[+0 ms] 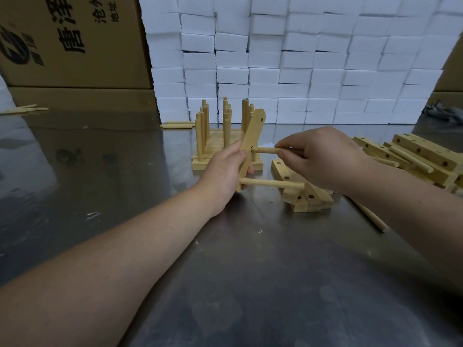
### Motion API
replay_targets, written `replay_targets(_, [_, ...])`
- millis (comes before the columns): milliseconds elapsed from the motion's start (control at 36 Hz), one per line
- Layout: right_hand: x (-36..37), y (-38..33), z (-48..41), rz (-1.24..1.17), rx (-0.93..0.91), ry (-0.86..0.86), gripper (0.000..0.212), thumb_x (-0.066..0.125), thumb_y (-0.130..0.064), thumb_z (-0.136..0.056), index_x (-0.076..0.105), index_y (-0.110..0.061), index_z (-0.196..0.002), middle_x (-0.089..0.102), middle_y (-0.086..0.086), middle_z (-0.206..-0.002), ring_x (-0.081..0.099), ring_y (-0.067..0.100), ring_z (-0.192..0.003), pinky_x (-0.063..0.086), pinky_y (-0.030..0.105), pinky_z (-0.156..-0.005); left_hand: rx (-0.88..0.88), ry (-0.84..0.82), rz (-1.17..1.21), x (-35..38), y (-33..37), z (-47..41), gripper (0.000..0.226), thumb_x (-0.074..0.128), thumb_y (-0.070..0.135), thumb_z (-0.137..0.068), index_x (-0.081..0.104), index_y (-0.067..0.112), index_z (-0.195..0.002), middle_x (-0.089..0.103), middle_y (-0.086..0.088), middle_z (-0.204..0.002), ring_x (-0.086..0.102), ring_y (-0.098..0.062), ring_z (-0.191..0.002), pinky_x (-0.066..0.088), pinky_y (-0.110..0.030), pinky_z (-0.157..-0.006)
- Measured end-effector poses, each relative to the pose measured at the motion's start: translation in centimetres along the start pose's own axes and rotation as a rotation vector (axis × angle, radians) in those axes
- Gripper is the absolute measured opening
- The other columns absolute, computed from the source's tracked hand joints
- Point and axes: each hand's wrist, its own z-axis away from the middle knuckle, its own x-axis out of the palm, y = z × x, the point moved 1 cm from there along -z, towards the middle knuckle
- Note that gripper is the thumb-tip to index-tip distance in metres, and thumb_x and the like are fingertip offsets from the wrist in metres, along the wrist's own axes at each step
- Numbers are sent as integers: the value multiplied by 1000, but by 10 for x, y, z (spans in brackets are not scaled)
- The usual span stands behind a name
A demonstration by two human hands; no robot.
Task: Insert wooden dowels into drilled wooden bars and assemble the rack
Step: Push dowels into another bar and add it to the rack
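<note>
My left hand grips a drilled wooden bar, held upright and tilted over the steel table. One dowel sticks out sideways from the bar's lower hole. My right hand pinches a second dowel whose left end sits at the bar's middle hole. The top hole of the bar is empty. Behind the bar stand several finished bars with upright dowels.
Drilled bars lie stacked under my right hand, and more bars with loose dowels lie at the right. A dowel lies near my right forearm; others lie by the white foam-block wall. Cardboard boxes stand at the left.
</note>
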Motion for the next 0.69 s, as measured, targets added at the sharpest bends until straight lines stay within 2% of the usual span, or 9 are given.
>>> replay_targets(111, [-1, -1, 0, -26, 6, 13, 27, 46, -29, -92, 69, -17, -95, 65, 1, -69, 56, 17, -65, 29, 17, -48, -6, -16, 3, 0, 0, 0, 35, 31, 14, -100, 56, 31, -119, 52, 0, -61, 49, -13, -61, 44, -23, -51])
replay_targets(167, [1, 0, 0, -59, 21, 8, 26, 47, -30, -92, 69, -19, -98, 64, -1, -68, 54, 13, -63, 31, 18, -50, -7, -23, 8, 0, 0, 0, 34, 31, 14, -100, 55, 33, -115, 51, -1, -61, 49, -12, -59, 43, -23, -50])
replay_targets(250, [5, 1, 0, -70, 41, -6, 24, 47, -31, -93, 68, -20, -98, 59, -7, -64, 48, 4, -58, 27, 20, -48, -14, -20, 27, 0, 0, 0, 33, 31, 13, -100, 55, 35, -110, 51, -2, -61, 49, -12, -58, 43, -23, -49])
replay_targets(333, [7, 2, 1, -50, 34, -16, 25, 46, -32, -93, 67, -20, -98, 61, -5, -68, 48, 8, -60, 28, 19, -48, -21, -21, 33, 0, 0, 0, 33, 32, 14, -100, 54, 36, -110, 52, -2, -62, 49, -11, -58, 44, -22, -47])
replay_targets(389, [7, 3, 0, -60, 22, -22, 26, 46, -34, -93, 65, -23, -106, 65, -4, -76, 49, 9, -64, 30, 20, -50, -22, -31, 32, 0, 0, 0, 33, 32, 14, -100, 54, 35, -113, 52, -2, -62, 50, -10, -57, 44, -21, -47])
replay_targets(500, [8, 2, 0, -19, -8, -36, 36, 47, -39, -92, 53, -30, -126, 67, -3, -102, 57, 16, -92, 30, 26, -62, -20, -25, 35, 0, -2, 0, 35, 33, 14, -100, 53, 34, -120, 53, 2, -58, 51, -7, -52, 42, -21, -45])
replay_targets(639, [7, 2, 1, 53, -89, 1, 33, 46, -37, -93, 58, -28, -122, 68, -2, -101, 59, 21, -92, 30, 27, -60, -22, -28, 4, 0, -2, 0, 34, 34, 21, -101, 52, 28, -129, 53, 3, -55, 50, -8, -54, 42, -21, -45])
replay_targets(694, [6, 2, 2, 54, -113, 24, 30, 46, -35, -93, 62, -24, -116, 69, 0, -96, 60, 23, -88, 38, 29, -60, -23, 0, -31, 1, -1, 1, 35, 35, 23, -101, 51, 25, -133, 53, 4, -56, 50, -8, -55, 41, -20, -45])
